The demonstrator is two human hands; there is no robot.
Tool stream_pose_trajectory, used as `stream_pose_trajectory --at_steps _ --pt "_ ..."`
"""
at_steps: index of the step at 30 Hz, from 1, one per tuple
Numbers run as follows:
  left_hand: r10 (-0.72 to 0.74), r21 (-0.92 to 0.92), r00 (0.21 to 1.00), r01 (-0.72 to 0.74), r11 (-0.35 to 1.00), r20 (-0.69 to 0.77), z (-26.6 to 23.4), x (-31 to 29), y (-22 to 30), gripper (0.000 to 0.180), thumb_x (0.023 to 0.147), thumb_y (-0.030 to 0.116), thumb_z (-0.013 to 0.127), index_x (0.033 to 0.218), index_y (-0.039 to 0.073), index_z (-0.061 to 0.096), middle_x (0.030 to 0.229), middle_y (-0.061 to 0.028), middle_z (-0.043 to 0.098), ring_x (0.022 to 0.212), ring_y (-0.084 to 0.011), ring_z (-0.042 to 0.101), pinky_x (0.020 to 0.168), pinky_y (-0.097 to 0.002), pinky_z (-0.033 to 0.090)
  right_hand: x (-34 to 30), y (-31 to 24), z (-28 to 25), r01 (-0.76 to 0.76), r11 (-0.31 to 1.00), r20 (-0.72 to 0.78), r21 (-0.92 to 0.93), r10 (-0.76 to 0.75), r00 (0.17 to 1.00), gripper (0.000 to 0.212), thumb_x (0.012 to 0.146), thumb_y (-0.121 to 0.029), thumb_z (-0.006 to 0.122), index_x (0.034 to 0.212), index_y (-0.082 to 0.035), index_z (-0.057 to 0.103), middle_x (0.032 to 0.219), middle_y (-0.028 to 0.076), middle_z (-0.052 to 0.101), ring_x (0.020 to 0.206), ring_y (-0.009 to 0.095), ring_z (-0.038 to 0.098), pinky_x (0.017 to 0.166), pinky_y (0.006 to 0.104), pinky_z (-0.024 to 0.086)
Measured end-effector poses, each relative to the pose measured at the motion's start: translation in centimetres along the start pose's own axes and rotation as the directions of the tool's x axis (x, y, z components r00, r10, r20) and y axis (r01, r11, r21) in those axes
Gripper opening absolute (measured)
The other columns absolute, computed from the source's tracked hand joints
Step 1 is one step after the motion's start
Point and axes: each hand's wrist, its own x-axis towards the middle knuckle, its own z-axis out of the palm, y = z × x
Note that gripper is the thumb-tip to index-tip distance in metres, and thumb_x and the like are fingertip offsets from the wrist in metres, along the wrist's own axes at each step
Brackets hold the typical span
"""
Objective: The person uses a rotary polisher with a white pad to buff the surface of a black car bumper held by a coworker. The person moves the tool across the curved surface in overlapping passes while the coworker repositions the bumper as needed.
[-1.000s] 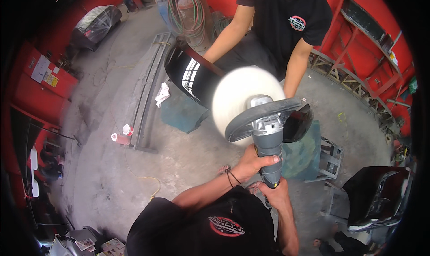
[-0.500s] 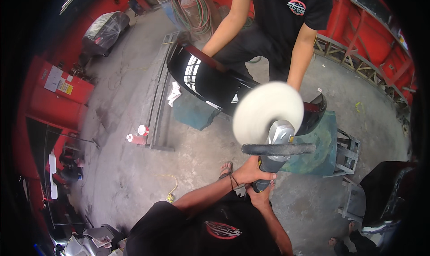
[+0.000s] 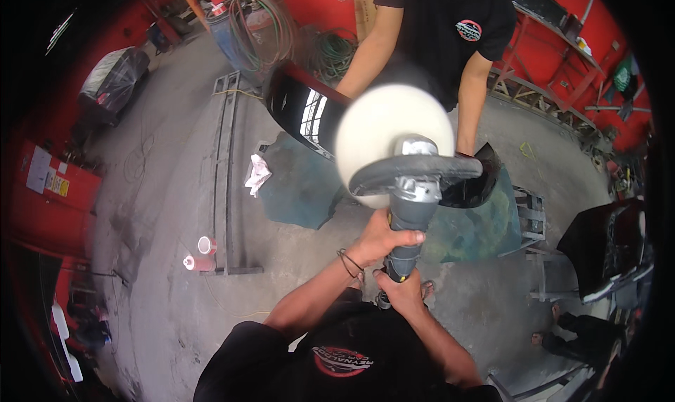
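Both my hands are closed round a grey and black power polisher (image 3: pixel 411 212). My left hand (image 3: pixel 383 242) grips its body below the black loop handle (image 3: pixel 422 169), while my right hand (image 3: pixel 401 291) holds the lower end. A round white pad (image 3: pixel 390 124) faces away from me, its edge blurred. Behind it lies a glossy dark curved car panel, like a bumper (image 3: pixel 292 114), partly hidden by the pad. I cannot tell whether pad and panel touch. Opposite me, a person in a black shirt (image 3: pixel 439 29) has their arms reaching to the panel; their hands are mostly hidden.
Greenish sheeting (image 3: pixel 295 184) lies under the panel. To the left are a long metal stand (image 3: pixel 223 184), a crumpled white cloth (image 3: pixel 258 174) and a pink bottle (image 3: pixel 200 263). Another dark car part (image 3: pixel 605 251) stands at right, near a person's legs (image 3: pixel 580 339). Coiled hoses (image 3: pixel 264 33) hang behind.
The polisher has swung left and stands more upright, its pad now covering more of the panel's middle. Both hands keep their grip. The whole view has shifted somewhat.
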Motion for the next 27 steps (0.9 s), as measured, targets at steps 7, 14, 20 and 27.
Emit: stream_pose_trajectory --at_steps 7,14,20,27 --pt "0.089 -0.208 0.995 -0.096 0.973 -0.039 -5.4 -2.6 5.0 0.062 0.083 0.032 0.082 0.129 -0.006 0.064 0.110 -0.0187 0.076 0.096 -0.0300 0.078 0.086 -0.0433 0.065 1.8 -3.5 5.3 0.015 0.984 0.040 -0.179 -0.008 0.999 0.043 0.089 -0.020 0.082 0.117 0.007 0.063 0.097 0.019 0.077 0.091 0.029 0.079 0.080 0.0419 0.061" --pt "0.154 -0.440 0.974 -0.212 0.873 -0.165 -8.9 -4.9 6.1 0.069 0.087 0.049 0.078 0.131 -0.001 0.060 0.111 -0.0163 0.071 0.101 -0.0319 0.075 0.087 -0.0458 0.065 1.6 -8.5 7.7 0.153 0.899 0.179 -0.410 -0.085 0.980 0.050 0.092 -0.024 0.080 0.126 0.006 0.061 0.092 0.019 0.077 0.076 0.031 0.080 0.074 0.0422 0.062" --pt "0.112 -0.536 0.981 -0.181 0.824 -0.159 -6.6 -6.0 7.3 0.067 0.090 0.051 0.074 0.131 0.000 0.060 0.114 -0.0168 0.070 0.105 -0.0326 0.074 0.093 -0.0479 0.063 -1.8 -12.9 5.4 0.139 0.843 0.224 -0.519 -0.023 0.974 0.058 0.090 -0.039 0.078 0.118 0.009 0.060 0.099 0.032 0.074 0.097 0.049 0.076 0.088 0.0522 0.059" --pt "0.004 -0.505 0.993 -0.065 0.860 -0.122 1.2 -6.4 6.5 0.068 0.093 0.053 0.072 0.134 0.000 0.059 0.117 -0.0173 0.069 0.107 -0.0333 0.073 0.097 -0.0500 0.062 -6.2 -12.8 -0.6 0.043 0.895 0.132 -0.444 0.018 0.991 0.060 0.090 -0.039 0.081 0.122 0.007 0.062 0.107 0.028 0.076 0.103 0.044 0.076 0.091 0.0478 0.059"
